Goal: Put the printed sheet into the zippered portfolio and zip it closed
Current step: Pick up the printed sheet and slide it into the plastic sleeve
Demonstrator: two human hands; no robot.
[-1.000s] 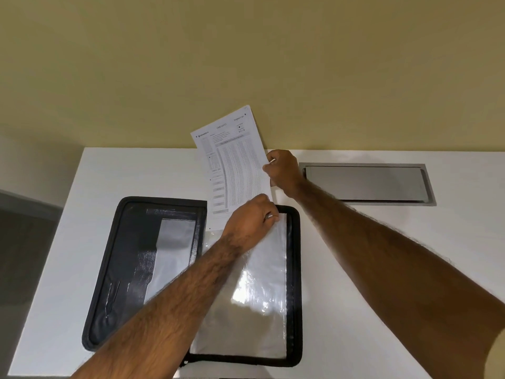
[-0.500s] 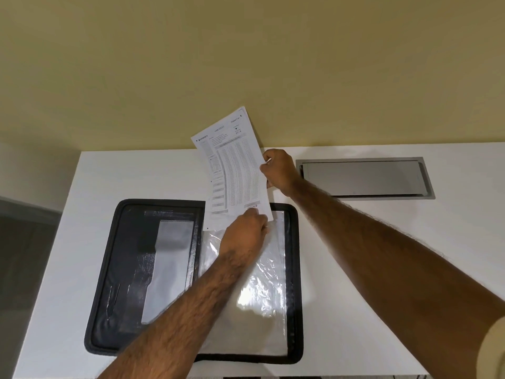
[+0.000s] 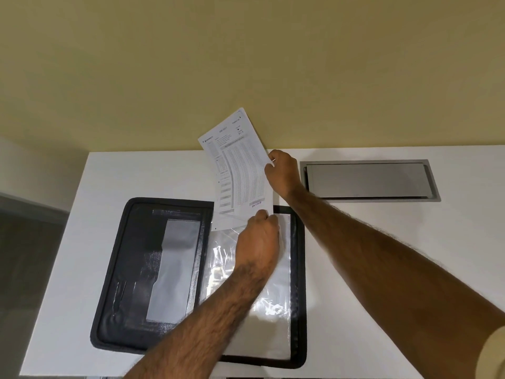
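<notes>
The black zippered portfolio (image 3: pixel 128 272) lies open flat on the white table (image 3: pixel 382 269). Its right half holds a clear plastic sleeve (image 3: pixel 276 318). The printed sheet (image 3: pixel 237 170), covered in small tables, stands tilted above the sleeve's top edge, its lower edge at the sleeve's mouth. My right hand (image 3: pixel 282 172) pinches the sheet's right edge midway up. My left hand (image 3: pixel 258 242) rests on the top of the sleeve, fingers at the sheet's bottom edge; whether it grips the sleeve or the sheet is hidden.
A grey metal cable hatch (image 3: pixel 369 180) is set into the table to the right of my right hand. A yellow wall (image 3: pixel 246 64) rises directly behind the table. The table's left edge drops to a dark floor (image 3: pixel 24 255).
The sheet has come down slightly toward the sleeve's mouth. My left hand slid a little lower on the sleeve, uncovering the sheet's bottom print. The view shifted a little.
</notes>
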